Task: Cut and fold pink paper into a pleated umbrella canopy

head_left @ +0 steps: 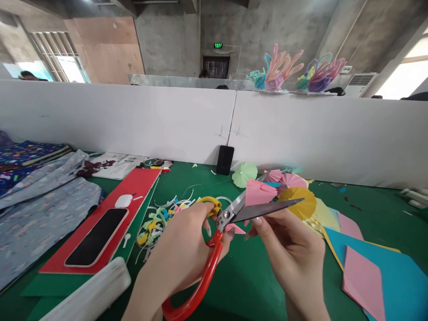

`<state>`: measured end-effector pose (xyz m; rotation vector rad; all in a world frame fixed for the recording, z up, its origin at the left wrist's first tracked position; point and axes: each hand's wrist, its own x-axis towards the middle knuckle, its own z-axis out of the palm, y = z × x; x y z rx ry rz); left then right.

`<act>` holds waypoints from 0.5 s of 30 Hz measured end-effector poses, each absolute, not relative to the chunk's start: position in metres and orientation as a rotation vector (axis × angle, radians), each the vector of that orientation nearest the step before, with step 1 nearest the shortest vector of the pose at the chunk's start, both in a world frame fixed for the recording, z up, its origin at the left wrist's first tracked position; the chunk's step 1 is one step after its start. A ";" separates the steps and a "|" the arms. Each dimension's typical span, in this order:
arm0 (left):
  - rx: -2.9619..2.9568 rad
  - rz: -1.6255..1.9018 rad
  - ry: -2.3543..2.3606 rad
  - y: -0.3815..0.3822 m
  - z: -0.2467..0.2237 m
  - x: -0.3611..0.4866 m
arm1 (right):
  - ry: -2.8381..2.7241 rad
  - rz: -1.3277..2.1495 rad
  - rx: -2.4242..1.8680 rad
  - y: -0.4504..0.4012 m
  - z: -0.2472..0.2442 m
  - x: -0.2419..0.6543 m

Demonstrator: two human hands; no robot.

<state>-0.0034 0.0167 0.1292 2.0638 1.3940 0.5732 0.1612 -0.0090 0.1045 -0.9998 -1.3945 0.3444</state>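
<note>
In my left hand (pixel 182 245) is a pair of scissors (pixel 226 215) with one red handle and one yellow handle, its blades parted and pointing right. A folded piece of pink paper (pixel 258 193) lies between the blades. My right hand (pixel 296 249) pinches near the lower blade, at the paper; its fingertips are partly hidden. A small pink scrap (pixel 235 229) shows just below the pivot. Behind the blades are a green paper umbrella (pixel 245 174), pink paper rounds (pixel 292 181) and a yellow paper round (pixel 298 203).
Left on the green table (pixel 230 290) are a red folder (pixel 140 187), a phone (pixel 96 236), an earbud case (pixel 123 201), a white bar-shaped object (pixel 93 292) and paper scraps (pixel 157 225). Blue card (pixel 397 276) and pink sheets (pixel 363 278) lie right. Another phone (pixel 225 159) leans against the white partition (pixel 167 120).
</note>
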 end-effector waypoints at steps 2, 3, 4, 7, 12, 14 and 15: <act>2.044 0.562 1.385 0.017 0.129 -0.004 | -1.389 0.365 -1.007 -0.009 0.105 0.162; 2.040 0.558 1.383 0.018 0.129 -0.004 | -1.381 0.375 -1.012 -0.009 0.106 0.162; 2.043 0.558 1.382 0.018 0.129 -0.004 | -1.375 0.386 -1.016 -0.009 0.106 0.163; 2.052 0.549 1.362 0.017 0.130 -0.005 | -1.363 0.435 -1.014 -0.010 0.106 0.164; 2.019 0.557 1.335 0.017 0.130 -0.006 | -1.365 0.452 -1.012 -0.011 0.107 0.165; 2.011 0.564 1.327 0.017 0.129 -0.006 | -1.361 0.452 -1.010 -0.011 0.107 0.165; 2.007 0.560 1.323 0.017 0.129 -0.006 | -1.355 0.457 -1.014 -0.012 0.107 0.165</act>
